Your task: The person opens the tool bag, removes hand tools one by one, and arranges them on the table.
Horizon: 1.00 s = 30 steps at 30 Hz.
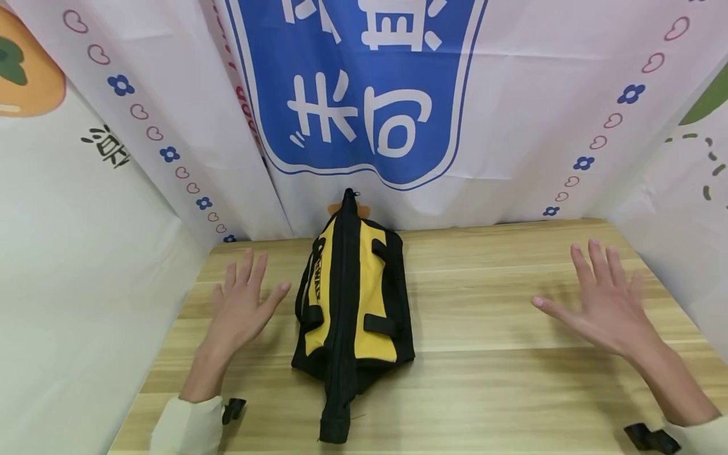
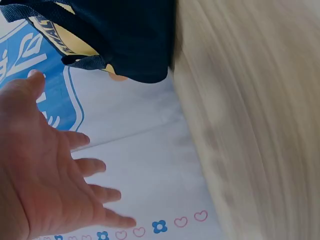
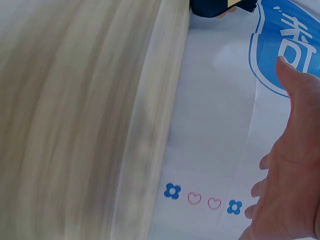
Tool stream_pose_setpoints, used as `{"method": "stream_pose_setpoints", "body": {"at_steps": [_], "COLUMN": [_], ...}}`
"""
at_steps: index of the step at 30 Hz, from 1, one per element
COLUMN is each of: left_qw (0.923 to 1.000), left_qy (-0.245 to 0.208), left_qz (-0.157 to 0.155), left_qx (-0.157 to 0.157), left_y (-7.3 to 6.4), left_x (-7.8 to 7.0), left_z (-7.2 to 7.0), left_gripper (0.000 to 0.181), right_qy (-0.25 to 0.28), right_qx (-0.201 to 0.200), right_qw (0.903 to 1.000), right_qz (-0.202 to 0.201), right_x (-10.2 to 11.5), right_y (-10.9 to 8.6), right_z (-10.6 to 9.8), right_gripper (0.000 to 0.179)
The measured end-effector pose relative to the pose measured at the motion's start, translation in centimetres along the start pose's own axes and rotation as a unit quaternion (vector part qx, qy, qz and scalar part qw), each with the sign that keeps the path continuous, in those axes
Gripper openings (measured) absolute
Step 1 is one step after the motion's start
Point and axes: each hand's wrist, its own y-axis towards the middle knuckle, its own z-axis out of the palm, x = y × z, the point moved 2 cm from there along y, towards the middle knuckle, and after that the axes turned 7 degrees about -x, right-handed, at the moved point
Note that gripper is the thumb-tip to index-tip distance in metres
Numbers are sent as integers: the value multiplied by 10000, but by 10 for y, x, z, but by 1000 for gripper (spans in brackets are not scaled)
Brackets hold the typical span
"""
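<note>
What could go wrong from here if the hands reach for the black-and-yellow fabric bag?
The right hand is farther from the bag than the left hand, so uneven contact might twist it. Either hand might snag its black fabric side straps. Pushed away, it could press into the white printed sheet behind.

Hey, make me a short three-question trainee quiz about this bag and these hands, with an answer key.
1. The left hand and right hand are on opposite sides of the bag. Which is nearer it? A: right. B: left.
2. True or false: the left hand grips one of the bag's straps.
3. Fill in: the bag is yellow and ____.

Key:
1. B.
2. False; its fingers are spread, apart from the bag.
3. Black.
</note>
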Motion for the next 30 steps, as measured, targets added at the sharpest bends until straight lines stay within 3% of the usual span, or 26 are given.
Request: {"method": "stream_pose_setpoints", "body": {"at_steps": [7, 13, 17, 21, 26, 30], "left_qw": [9944, 9801, 9704, 9562, 9279, 9158], "left_qy": [-972, -1834, -2265, -2782, -3514, -3780], "left_qz": [195, 607, 666, 476, 119, 47], "left_qx": [369, 466, 504, 771, 1238, 1355], "left_y": [15, 29, 36, 40, 42, 46], "left_x": [-10, -18, -21, -25, -28, -31], "left_z": [10, 23, 30, 35, 40, 44], "left_gripper": [80, 71, 68, 66, 69, 69], "right_qy": [487, 1014, 1407, 1647, 1748, 1782], "right_qx": [-85, -112, -103, -118, -111, -86], "right_qw": [9986, 9941, 9893, 9856, 9838, 9832], "right_qz": [-208, -371, -373, -366, -371, -376], "right_x": [20, 35, 42, 47, 54, 58], "right_y": [11, 19, 22, 26, 29, 30], "right_z": [5, 6, 8, 9, 9, 10], "right_gripper": [113, 111, 110, 108, 107, 107]}}
